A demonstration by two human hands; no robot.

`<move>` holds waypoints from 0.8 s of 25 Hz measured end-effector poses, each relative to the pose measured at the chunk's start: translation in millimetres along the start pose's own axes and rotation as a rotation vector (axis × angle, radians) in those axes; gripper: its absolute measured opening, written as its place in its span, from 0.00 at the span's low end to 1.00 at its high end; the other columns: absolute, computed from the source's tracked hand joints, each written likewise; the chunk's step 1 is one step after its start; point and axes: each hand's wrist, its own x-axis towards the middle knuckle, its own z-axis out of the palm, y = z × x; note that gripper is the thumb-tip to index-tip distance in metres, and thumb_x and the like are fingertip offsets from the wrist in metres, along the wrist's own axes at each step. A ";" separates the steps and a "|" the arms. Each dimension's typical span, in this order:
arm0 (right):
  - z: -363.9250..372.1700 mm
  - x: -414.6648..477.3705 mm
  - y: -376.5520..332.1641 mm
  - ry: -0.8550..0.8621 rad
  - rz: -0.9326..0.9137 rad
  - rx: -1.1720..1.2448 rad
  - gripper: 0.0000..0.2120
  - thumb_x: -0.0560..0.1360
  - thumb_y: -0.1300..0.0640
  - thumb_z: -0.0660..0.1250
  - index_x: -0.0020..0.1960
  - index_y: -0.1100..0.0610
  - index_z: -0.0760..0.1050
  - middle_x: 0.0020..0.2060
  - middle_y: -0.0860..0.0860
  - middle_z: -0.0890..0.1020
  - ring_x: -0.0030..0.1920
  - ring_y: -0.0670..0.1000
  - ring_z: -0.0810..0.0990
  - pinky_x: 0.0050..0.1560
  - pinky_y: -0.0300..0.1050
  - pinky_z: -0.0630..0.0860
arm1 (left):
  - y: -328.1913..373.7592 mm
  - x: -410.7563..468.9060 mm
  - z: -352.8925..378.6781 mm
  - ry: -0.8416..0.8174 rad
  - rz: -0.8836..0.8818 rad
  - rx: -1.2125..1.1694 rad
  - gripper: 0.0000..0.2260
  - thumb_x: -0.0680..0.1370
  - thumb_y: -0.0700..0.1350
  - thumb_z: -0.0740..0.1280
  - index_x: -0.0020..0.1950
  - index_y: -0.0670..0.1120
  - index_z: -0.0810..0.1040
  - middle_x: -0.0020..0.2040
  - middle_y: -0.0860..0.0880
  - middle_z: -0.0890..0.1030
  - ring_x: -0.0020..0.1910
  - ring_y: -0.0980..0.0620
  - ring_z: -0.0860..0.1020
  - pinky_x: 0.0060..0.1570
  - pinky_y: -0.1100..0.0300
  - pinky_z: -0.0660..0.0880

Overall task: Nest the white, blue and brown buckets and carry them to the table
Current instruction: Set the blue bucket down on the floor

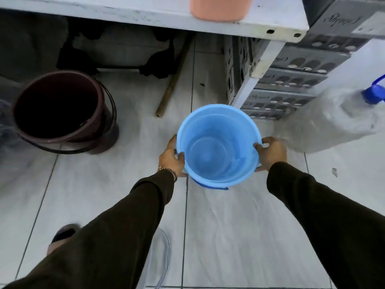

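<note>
Blue plastic fills the middle of the view: the blue bucket is gripped at its rim from both sides, mouth up and open toward the camera. The left hand wraps the rim's left edge with the thumb hooked inside and the fingers curled under the lip; the right hand clamps the right edge with its fingertips over the rim. Both arms reach forward and down in dark sleeves, a bracelet showing at the left wrist. The bucket's darker handle hangs below the near rim. Whether its base rests on the tiled floor or is lifted cannot be told from above. Bare floor lies open toward the camera and to the left. Close behind the bucket on the right stand a white table leg and stacked grey crates, and just beside the right hand sits a large clear bottle with a blue cap, blurred and cut by the frame edge. Well apart to the left stands the brown bucket, upright, its inside too dark to read. A thin rod lies on the floor between the two buckets. The table top crosses the upper edge, carrying a peach container that is cropped. At the bottom edge a pale rim shows between the arms, mostly hidden.
</note>
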 end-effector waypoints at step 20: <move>-3.6 -129.9 49.9 -0.323 0.182 0.192 0.27 0.76 0.64 0.64 0.75 0.57 0.66 0.70 0.53 0.69 0.69 0.54 0.70 0.75 0.55 0.66 | -27.8 -95.0 -77.0 -0.293 0.024 0.348 0.21 0.77 0.42 0.69 0.70 0.51 0.74 0.70 0.45 0.76 0.71 0.49 0.73 0.70 0.56 0.69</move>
